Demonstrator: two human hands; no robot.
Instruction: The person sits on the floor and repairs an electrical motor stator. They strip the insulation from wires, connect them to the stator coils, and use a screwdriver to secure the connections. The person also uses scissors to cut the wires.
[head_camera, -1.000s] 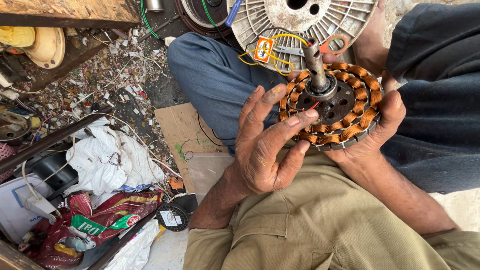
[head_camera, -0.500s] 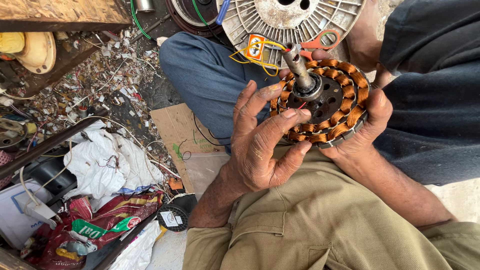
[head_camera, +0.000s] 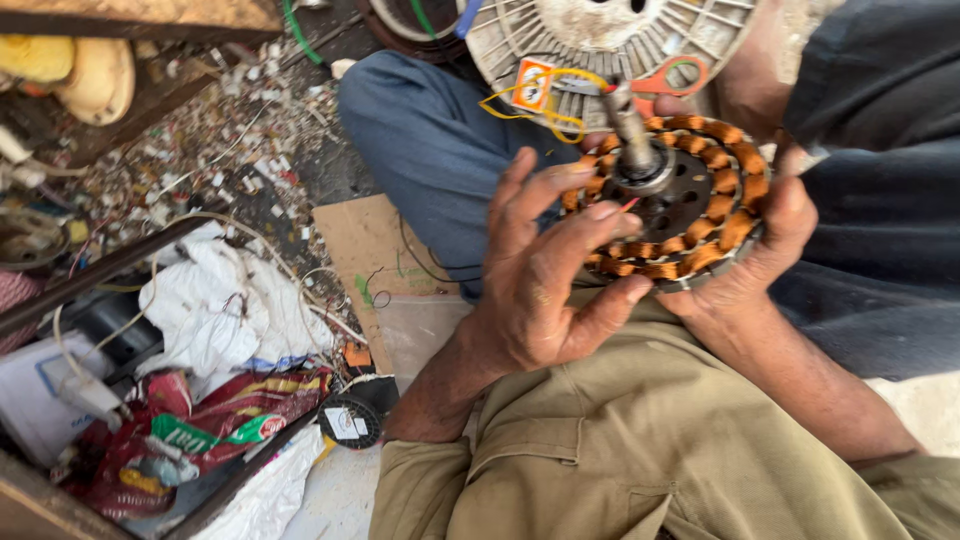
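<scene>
A round fan-motor stator (head_camera: 690, 195) with a ring of orange copper coils and a metal shaft sticking up from its centre is held above my lap. My right hand (head_camera: 765, 250) cups its lower right edge from beneath. My left hand (head_camera: 550, 270) rests against its left side, fingers spread over the coils and thumb under the lower rim. Thin red and yellow wires (head_camera: 545, 105) run from the stator's top left to an orange label.
A pale finned metal motor cover (head_camera: 610, 35) lies beyond the stator, with red-handled scissors (head_camera: 675, 80) on it. Another person's blue-trousered leg (head_camera: 430, 150) is behind. To the left are cardboard (head_camera: 375, 265), white cloth (head_camera: 215, 310), a wire spool (head_camera: 350, 420) and scattered debris.
The stator and both hands have shifted slightly up and left in view, and the shaft has tilted a little. The grip is the same.
</scene>
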